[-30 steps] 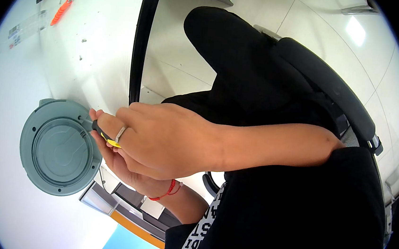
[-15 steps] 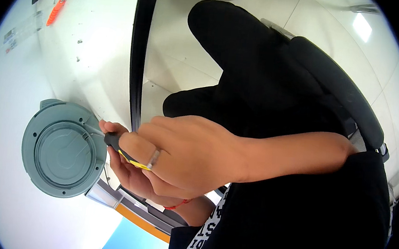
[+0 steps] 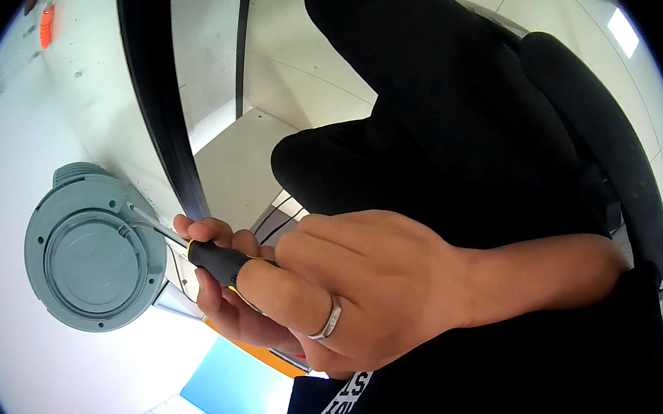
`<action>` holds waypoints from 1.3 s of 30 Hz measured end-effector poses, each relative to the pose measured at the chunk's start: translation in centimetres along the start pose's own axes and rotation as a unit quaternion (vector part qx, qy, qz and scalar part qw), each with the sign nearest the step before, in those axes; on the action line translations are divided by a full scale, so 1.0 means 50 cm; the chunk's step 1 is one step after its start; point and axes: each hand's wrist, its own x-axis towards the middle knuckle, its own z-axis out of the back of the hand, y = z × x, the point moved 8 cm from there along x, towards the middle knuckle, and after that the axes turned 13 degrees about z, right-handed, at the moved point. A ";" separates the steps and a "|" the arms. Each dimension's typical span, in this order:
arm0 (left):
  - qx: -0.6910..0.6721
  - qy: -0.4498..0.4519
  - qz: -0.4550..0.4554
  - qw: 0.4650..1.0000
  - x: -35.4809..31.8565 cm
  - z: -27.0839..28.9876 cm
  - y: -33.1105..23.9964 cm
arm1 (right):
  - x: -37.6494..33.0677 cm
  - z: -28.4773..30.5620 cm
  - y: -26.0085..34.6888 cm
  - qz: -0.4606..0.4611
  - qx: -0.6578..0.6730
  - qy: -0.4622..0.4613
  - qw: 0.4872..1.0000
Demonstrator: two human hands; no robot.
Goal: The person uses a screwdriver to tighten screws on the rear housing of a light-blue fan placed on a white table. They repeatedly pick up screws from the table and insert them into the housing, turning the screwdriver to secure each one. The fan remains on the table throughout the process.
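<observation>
Head view, looking down. The right hand [image 3: 364, 289], entering from three o'clock with a ring on one finger, is clenched around the black-and-yellow handle of a screwdriver [image 3: 216, 262]. The thin metal shaft runs toward ten o'clock, and its tip meets the rim of a round grey housing [image 3: 94, 257] at about the housing's one o'clock position. The housing lies on a white tabletop [image 3: 30, 141] at nine o'clock in the picture, its circular face up, with a ribbed collar showing at its far edge.

The left hand [image 3: 220, 308] lies beneath the right; its fingers curl up around the screwdriver handle near the shaft, steadying it, and it does not touch the housing.

Progress, as a judgement: the tool is seated at a fastening point on the rim, so the work is in its driving stage. Whether the screw is going in or coming out cannot be told, nor whether other rim screws are done. The housing's face remains in place.

A black strip [image 3: 158, 113] runs beside the table edge; an orange object [image 3: 46, 26] lies at eleven o'clock.
</observation>
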 end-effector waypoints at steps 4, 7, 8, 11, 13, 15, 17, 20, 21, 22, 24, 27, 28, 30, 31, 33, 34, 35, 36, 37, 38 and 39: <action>0.005 0.096 0.026 0.995 0.005 0.001 0.003 | -0.010 0.001 0.000 0.010 -0.013 0.018 1.000; 0.013 0.112 0.029 0.993 0.008 -0.001 0.005 | -0.009 0.007 0.000 0.019 -0.025 0.040 0.999; 0.018 0.104 0.025 0.994 0.007 -0.006 0.010 | -0.007 0.010 -0.003 0.013 -0.023 0.042 0.999; 0.073 -0.006 -0.063 0.995 -0.001 -0.003 -0.010 | 0.005 0.005 -0.005 0.005 -0.044 0.070 0.997; 0.108 -0.064 -0.104 0.987 -0.004 0.001 -0.022 | 0.014 -0.002 -0.010 -0.014 -0.047 0.092 0.995; 0.092 -0.015 -0.084 0.992 0.012 -0.012 -0.024 | 0.024 -0.012 -0.021 -0.050 -0.028 0.112 0.992; 0.046 0.091 -0.029 0.994 0.026 -0.032 -0.019 | 0.028 -0.021 -0.034 -0.025 -0.053 0.029 0.998; 0.083 0.039 -0.051 0.994 0.045 -0.060 -0.003 | 0.034 -0.014 -0.047 -0.013 -0.081 -0.006 0.997; 0.107 -0.036 -0.076 0.991 0.035 -0.057 -0.006 | 0.037 -0.021 -0.046 -0.012 -0.072 0.007 0.997; 0.111 -0.062 -0.079 0.989 0.034 -0.045 -0.008 | 0.040 -0.022 -0.048 -0.029 -0.060 0.022 0.998; 0.167 -0.115 -0.104 0.974 0.027 -0.029 -0.025 | 0.043 -0.022 -0.053 -0.061 -0.036 0.050 0.996; 0.285 -0.163 -0.136 0.935 0.024 -0.020 -0.056 | 0.046 -0.031 -0.059 -0.071 -0.011 0.059 0.996; 0.301 -0.161 -0.122 0.932 0.027 -0.019 -0.062 | 0.047 -0.035 -0.062 -0.080 -0.012 0.071 0.994; 0.321 -0.163 -0.112 0.926 0.032 -0.017 -0.069 | 0.048 -0.046 -0.068 -0.098 -0.014 0.097 0.990; 0.323 -0.166 -0.116 0.924 0.035 -0.020 -0.073 | 0.052 -0.044 -0.066 -0.083 -0.025 0.075 0.993; 0.326 -0.170 -0.119 0.922 0.037 -0.021 -0.075 | 0.057 -0.041 -0.063 -0.053 -0.048 0.032 0.997; 0.327 -0.169 -0.116 0.922 0.037 -0.020 -0.074 | 0.058 -0.042 -0.063 -0.053 -0.050 0.036 0.997; 0.328 -0.169 -0.114 0.922 0.037 -0.018 -0.074 | 0.058 -0.043 -0.063 -0.053 -0.053 0.040 0.996; 0.322 -0.178 -0.113 0.923 0.036 -0.012 -0.075 | 0.059 -0.043 -0.063 -0.053 -0.055 0.044 0.996; 0.315 -0.187 -0.113 0.924 0.036 -0.006 -0.077 | 0.060 -0.044 -0.064 -0.056 -0.054 0.051 0.996; 0.308 -0.196 -0.113 0.924 0.035 0.000 -0.078 | 0.060 -0.044 -0.064 -0.058 -0.052 0.057 0.995; 0.311 -0.191 -0.112 0.924 0.036 0.000 -0.079 | 0.061 -0.045 -0.065 -0.061 -0.051 0.064 0.995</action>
